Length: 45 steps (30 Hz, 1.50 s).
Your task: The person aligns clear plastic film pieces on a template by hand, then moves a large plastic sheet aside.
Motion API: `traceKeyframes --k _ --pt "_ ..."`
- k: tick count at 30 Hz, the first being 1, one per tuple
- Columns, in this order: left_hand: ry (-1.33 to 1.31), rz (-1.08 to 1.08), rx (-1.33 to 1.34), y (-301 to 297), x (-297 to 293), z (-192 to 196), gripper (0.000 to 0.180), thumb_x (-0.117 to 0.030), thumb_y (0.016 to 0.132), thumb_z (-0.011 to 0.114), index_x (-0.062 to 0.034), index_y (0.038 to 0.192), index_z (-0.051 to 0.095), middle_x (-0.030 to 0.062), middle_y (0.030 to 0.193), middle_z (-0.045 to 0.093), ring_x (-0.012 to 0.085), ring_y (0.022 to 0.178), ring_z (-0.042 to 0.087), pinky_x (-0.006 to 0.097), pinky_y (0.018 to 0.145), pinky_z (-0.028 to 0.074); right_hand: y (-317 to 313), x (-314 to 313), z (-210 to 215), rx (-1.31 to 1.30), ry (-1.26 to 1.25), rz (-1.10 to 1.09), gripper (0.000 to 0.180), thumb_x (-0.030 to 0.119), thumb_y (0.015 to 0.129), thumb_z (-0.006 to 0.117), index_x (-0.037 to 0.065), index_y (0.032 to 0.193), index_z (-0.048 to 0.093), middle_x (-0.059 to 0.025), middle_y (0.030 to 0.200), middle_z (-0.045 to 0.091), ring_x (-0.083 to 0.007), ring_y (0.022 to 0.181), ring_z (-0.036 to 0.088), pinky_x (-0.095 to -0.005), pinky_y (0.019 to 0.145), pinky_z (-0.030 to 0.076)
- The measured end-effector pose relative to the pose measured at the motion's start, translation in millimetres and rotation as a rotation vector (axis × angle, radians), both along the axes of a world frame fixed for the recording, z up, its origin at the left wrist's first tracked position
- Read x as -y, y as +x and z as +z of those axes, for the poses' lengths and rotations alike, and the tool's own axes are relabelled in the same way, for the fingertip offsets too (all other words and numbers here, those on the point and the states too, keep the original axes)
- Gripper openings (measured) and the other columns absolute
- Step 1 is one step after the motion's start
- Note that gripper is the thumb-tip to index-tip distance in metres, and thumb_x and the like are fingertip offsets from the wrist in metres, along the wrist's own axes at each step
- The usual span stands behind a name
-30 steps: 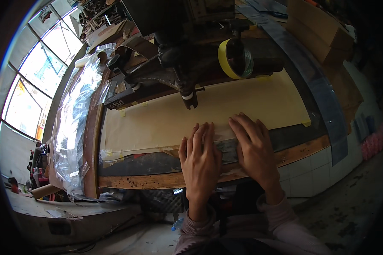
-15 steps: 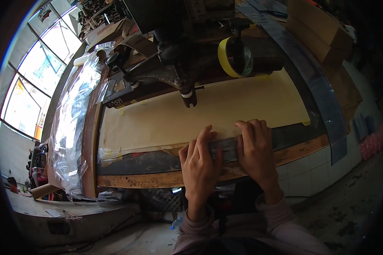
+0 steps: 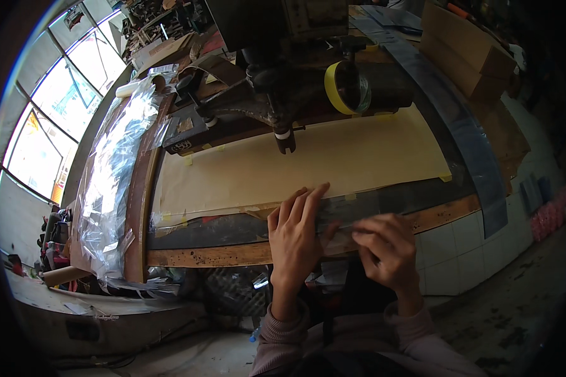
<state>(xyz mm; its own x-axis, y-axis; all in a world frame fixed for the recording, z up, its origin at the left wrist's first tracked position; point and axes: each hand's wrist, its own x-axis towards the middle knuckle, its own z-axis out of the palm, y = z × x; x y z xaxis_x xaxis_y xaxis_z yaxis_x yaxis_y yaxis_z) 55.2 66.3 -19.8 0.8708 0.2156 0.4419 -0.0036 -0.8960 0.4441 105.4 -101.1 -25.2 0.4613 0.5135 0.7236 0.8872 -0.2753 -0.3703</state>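
A long sheet of pale tan paper [image 3: 251, 169] lies on the dark bench top, with small yellow tape pieces along its edges. My left hand [image 3: 294, 235] rests at the paper's near edge, fingers stretched out and slightly apart. Between my hands is a greyish, see-through piece like plastic film [image 3: 341, 220], lying over the dark surface. My right hand [image 3: 387, 248] is raised at the near wooden edge, its fingers curled and thumb drawn in as in a pinch. Whatever lies between those fingertips is too small or hidden to name.
Above the paper stands a dark machine with a forked tip [image 3: 285, 144]. A yellow tape roll [image 3: 333, 91] hangs from it. Crumpled clear plastic [image 3: 116, 182] covers the left side. A grey-blue strip [image 3: 462, 125] and a cardboard box [image 3: 462, 47] lie on the right.
My right hand has drawn back toward me from the paper's near edge, and its fingers have curled in. My left hand stays at the edge, its fingers now stretched flatter.
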Motion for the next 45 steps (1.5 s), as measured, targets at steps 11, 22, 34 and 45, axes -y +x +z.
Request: traceKeyframes --k 11,22,34,45 --pt "0.135 -0.239 0.081 -10 -2 -3 0.036 -0.015 0.072 0.064 -0.018 0.108 0.069 0.0004 0.119 0.058 0.0208 0.114 0.053 0.037 0.09 0.04 23 1 22 -0.283 -0.276 0.064 0.044 0.038 0.09 0.057 0.001 0.113 0.064 -0.0134 0.117 0.062 -0.0267 0.112 0.056 -0.0396 0.093 0.046" --pt "0.186 -0.139 0.261 -34 7 -21 0.037 -0.017 0.075 0.071 -0.0134 0.112 0.065 0.0026 0.121 0.059 0.0209 0.112 0.056 0.045 0.1 0.035 32 -18 12 -0.066 -0.574 -0.063 0.085 0.069 0.089 0.027 -0.004 0.129 0.047 -0.0205 0.133 0.049 -0.0292 0.129 0.043 -0.0545 0.11 0.023" --pt "0.163 -0.138 -0.086 -10 -7 7 0.056 -0.043 0.081 0.067 -0.0165 0.128 0.053 0.0077 0.146 0.038 0.0304 0.14 0.025 0.062 0.109 0.014 112 -52 10 0.073 -0.65 -0.081 0.084 0.068 0.085 0.042 -0.005 0.127 0.045 -0.0197 0.132 0.049 -0.0308 0.128 0.043 -0.058 0.106 0.028" --pt "0.117 0.004 -0.16 -3 -2 1 0.064 -0.046 0.075 0.07 -0.0165 0.129 0.052 0.0052 0.133 0.05 0.0294 0.134 0.037 0.053 0.111 0.021 105 -51 13 0.192 -0.621 -0.059 0.067 0.057 0.089 0.046 -0.002 0.12 0.056 -0.0188 0.134 0.049 -0.0325 0.129 0.041 -0.0499 0.106 0.032"
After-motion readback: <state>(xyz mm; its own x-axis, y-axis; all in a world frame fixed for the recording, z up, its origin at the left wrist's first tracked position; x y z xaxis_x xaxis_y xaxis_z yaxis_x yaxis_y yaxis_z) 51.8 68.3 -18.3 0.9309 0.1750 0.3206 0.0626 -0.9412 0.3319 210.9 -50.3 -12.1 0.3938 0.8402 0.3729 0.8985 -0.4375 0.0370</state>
